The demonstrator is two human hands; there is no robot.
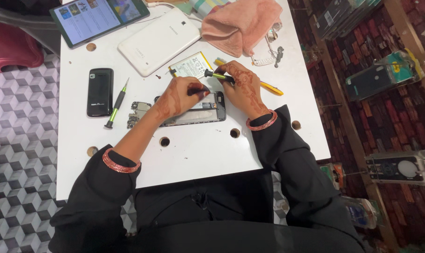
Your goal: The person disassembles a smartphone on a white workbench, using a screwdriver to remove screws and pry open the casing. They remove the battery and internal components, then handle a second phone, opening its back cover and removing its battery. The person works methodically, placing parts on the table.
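The opened phone (193,112) was steadied on the bench (198,150) by the left hand (177,99); at two o'clock, a green-handled screwdriver (217,75) was gripped by the right hand (243,89) for working.

Both hands meeting at frame centre, arms angled in from the lower edge.
Left hand (177,99): henna-patterned, palm down, fingers curled, fingertips pinched. Right hand (243,86): henna-patterned, fingers closed in a grip, knuckles up. Black sleeves on both forearms, a pink beaded bangle on each wrist.
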